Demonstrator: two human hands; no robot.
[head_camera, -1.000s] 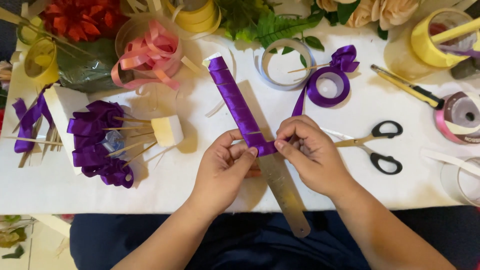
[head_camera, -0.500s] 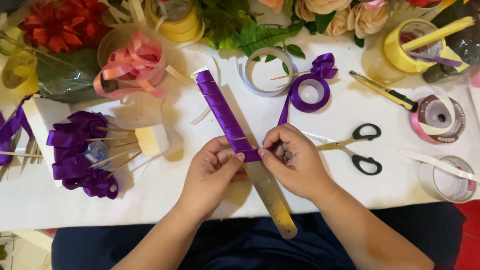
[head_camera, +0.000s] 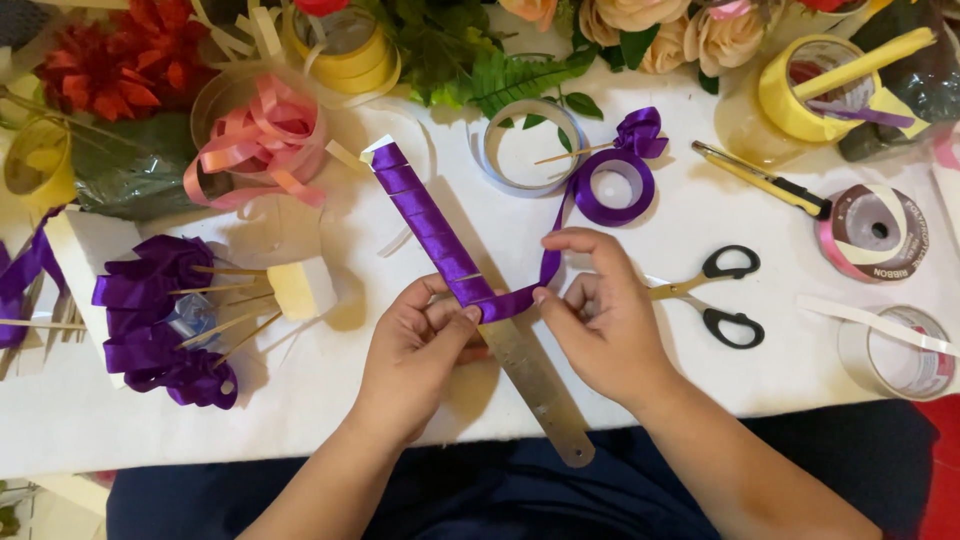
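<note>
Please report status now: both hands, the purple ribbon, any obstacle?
Left hand pins purple ribbon on metal ruler. Right hand pulls ribbon tail taut. Scissors beside, clear.

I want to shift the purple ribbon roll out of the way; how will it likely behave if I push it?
The purple ribbon roll lies flat on its side on the white table, so it would probably slide, not roll. It looks thin and hollow, likely light. Its ribbon strand runs to the right hand, so a push would probably tug that.

Both hands meet at the ruler's middle

Left hand (head_camera: 415, 350) pinches the ribbon-wound metal ruler (head_camera: 480, 310) with its thumb on top; right hand (head_camera: 605, 320) just beside it, fingers curled, thumb and forefinger pinched.
</note>
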